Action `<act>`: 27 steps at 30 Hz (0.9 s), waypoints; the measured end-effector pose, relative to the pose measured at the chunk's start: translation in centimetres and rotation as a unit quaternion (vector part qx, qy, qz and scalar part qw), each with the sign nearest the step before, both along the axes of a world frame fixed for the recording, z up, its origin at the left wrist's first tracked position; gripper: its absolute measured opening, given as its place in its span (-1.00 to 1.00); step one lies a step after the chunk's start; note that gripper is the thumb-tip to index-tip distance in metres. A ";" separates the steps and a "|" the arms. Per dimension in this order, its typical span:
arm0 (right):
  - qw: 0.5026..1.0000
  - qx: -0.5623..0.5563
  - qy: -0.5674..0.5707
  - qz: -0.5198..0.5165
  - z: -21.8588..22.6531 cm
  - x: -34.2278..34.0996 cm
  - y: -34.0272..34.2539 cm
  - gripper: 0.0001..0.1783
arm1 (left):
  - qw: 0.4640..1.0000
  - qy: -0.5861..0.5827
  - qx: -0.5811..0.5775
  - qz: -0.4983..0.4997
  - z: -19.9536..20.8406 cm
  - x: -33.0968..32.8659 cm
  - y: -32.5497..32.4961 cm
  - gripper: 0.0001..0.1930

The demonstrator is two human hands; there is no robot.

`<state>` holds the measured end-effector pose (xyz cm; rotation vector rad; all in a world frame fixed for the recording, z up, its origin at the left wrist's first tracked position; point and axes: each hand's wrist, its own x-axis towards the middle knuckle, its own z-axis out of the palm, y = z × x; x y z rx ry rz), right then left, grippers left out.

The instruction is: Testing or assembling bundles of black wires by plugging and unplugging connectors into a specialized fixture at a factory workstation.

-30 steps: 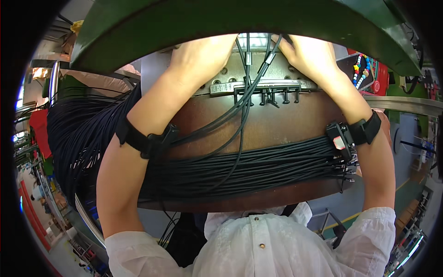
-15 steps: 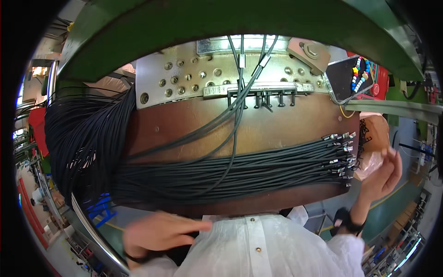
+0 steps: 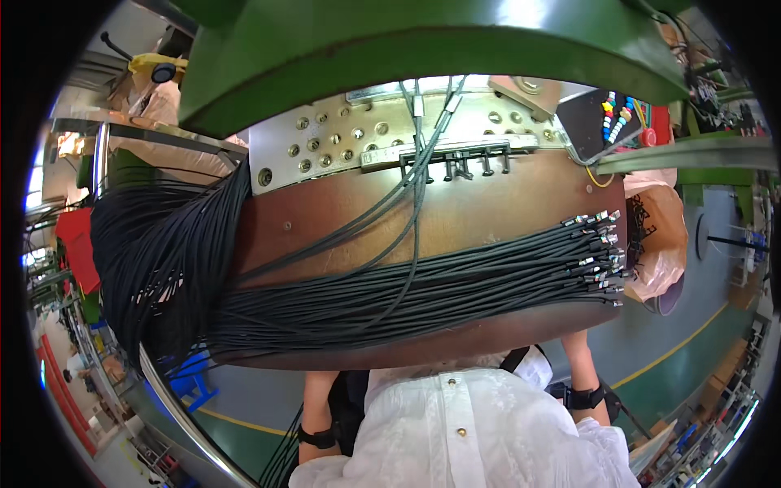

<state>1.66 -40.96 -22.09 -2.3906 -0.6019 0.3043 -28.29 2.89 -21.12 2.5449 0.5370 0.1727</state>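
Both my hands are hidden below the near edge of the brown work table (image 3: 342, 236). Only my left forearm (image 3: 316, 398) and my right forearm (image 3: 580, 366) show, each with a black band at the wrist. Across the table lies a thick bundle of black cables (image 3: 390, 297), their metal-tipped connectors (image 3: 602, 252) gathered at the right end. A few separate cables (image 3: 419, 175) run up over a metal mould (image 3: 455, 154), where black moulded pieces (image 3: 464, 167) sit along its front edge.
A green machine frame (image 3: 431, 45) arches over the far side. More looped black cable (image 3: 167, 260) hangs off the left end. At the right are an open bag with black scraps (image 3: 663, 236), a dark tablet-like panel with a bead string (image 3: 582, 122) and a metal rail (image 3: 691, 154).
Both hands have dropped out of sight below the table edge, the right from beside the bag, the left from in front of my body. The view has shifted slightly.
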 end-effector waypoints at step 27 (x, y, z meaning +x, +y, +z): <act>0.860 -0.016 -0.374 0.347 18.5 14.1 25.9 -0.68 | 0.969 -0.049 0.093 -0.223 18.4 24.7 -8.2 -0.26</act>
